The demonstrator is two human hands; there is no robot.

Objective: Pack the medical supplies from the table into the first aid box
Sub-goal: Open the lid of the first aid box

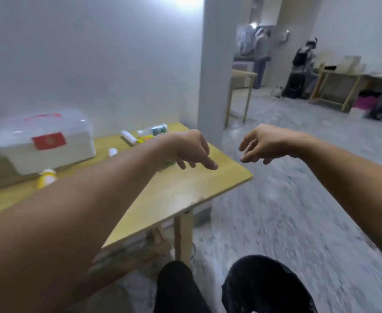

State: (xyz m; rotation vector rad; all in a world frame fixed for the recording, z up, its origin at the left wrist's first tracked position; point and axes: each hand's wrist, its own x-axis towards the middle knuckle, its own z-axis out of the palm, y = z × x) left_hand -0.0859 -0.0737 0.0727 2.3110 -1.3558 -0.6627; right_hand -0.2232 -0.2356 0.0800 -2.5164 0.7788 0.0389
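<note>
A white first aid box (43, 141) with a red label stands closed at the back left of a wooden table (185, 188), against the wall. Scattered around it are a yellow bottle (46, 178), a small white cap-like item (113, 152), a white roll (129, 137), a yellow-orange packet (143, 138) and a white bottle with a green label (156, 130) lying on its side. My left hand (192, 150) hovers over the table's right part, fingers loose and empty. My right hand (264, 143) hangs in the air past the table's right edge, also empty. Something green shows partly under my left wrist.
The frame is motion-blurred. A grey pillar (217, 64) rises behind the table's far right corner. Beyond it are other wooden tables (242, 75), two people at the back, and bags on the grey floor. My knees (208, 288) are at the bottom.
</note>
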